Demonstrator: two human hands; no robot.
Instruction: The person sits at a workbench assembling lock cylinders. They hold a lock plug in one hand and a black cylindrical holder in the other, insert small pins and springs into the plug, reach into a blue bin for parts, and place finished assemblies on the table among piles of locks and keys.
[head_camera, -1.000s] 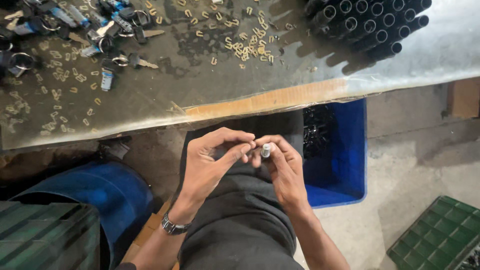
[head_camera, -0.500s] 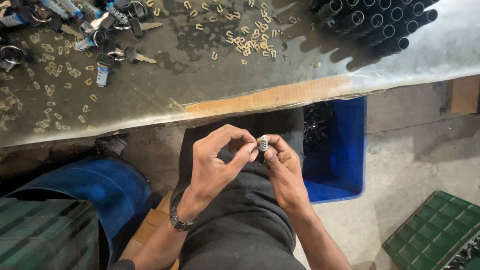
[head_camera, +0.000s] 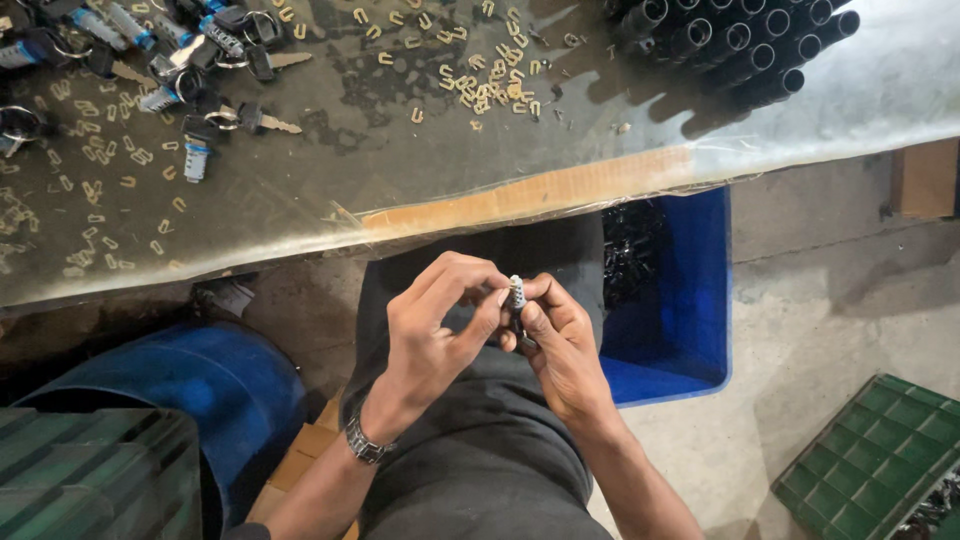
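Below the edge of the workbench (head_camera: 520, 195), the left hand (head_camera: 440, 330) and right hand (head_camera: 560, 345) meet over the lap, both pinching a small metal lock cylinder (head_camera: 516, 298) held upright. On the workbench lie keys (head_camera: 262, 120), scattered small clips (head_camera: 480, 85) and black tubes (head_camera: 740, 40). A blue bin (head_camera: 680, 300) sits under the workbench, right of the hands.

A worn table (head_camera: 330, 215) covered in clear plastic sheet runs across the far side, its front edge patched with brown tape (head_camera: 530, 195). Grey concrete floor (head_camera: 800, 310) lies bare to the right, dusty and stained. A blue bin (head_camera: 680, 330) stands under the table edge. A blue drum (head_camera: 190, 385) sits near left, green crates (head_camera: 870, 460) at the near corners. Light glares off the plastic, far right.
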